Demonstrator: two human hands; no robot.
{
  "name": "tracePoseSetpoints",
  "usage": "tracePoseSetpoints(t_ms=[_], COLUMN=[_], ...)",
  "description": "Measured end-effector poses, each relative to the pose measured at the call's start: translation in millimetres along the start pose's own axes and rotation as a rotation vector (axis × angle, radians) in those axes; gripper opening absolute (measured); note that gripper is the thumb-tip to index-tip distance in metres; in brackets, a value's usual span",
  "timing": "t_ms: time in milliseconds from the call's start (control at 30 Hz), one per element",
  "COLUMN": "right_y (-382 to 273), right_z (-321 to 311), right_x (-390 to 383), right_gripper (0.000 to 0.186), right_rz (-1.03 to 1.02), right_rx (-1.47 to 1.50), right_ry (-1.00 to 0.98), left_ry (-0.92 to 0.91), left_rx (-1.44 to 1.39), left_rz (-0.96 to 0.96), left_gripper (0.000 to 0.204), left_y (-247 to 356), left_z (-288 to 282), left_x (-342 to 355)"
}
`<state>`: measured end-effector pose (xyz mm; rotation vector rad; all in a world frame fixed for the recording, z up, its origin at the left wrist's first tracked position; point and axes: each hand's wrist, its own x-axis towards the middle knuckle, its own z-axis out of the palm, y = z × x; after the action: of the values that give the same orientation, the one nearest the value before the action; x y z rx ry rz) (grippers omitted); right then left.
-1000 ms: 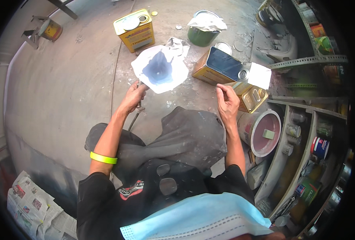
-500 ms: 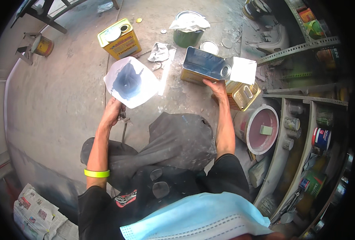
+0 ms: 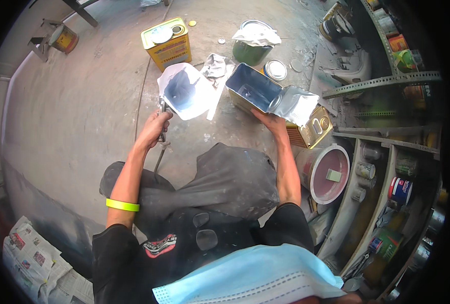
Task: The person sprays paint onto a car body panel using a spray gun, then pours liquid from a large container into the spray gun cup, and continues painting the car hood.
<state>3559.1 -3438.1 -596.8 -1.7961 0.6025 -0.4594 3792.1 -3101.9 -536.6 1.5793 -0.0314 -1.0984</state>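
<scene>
The opened tin [image 3: 250, 87] is glossy metal, the floor [image 3: 83, 126] matt.

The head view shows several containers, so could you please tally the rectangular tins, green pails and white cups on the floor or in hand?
Rectangular tins: 3 (yellow tin, open tin by the right hand, gold tin)
Green pail: 1
White cup, on the metal tool in the left hand: 1
Total: 5
</scene>
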Motion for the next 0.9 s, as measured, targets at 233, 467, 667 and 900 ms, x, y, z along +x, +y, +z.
tracePoseSetpoints(t_ms=[233,467,667,900], right_y=[-124.4,-179.8,-181.6,-174.4], right_z=[-14.9,-55.9,-92.9,-72.5], right_x=[-27.8,-15.6,43.4,72.2], right_gripper=[0.044,0.035,0.035,0.036], right_rz=[-0.112,-0.475,-0.914,-1.083], right_rx=[-0.441,-0.926,-0.813,-0.737], right_ry=[0.027,0.091,0.309,0.344], left_ry=[-0.016,-0.005,-0.026,-0.009], left_rx=[-0.034,-0.006,0.149,0.181], left_rz=[0.077,0.081,0.003,-0.045], left_gripper=[0.015,0.020,0.020,0.018], left_y=[-1.6,-15.4,5.2,-8.9], left_z=[-3.3,-7.6,7.8,-2.8], left_x=[2.6,15.9,4.0,9.6])
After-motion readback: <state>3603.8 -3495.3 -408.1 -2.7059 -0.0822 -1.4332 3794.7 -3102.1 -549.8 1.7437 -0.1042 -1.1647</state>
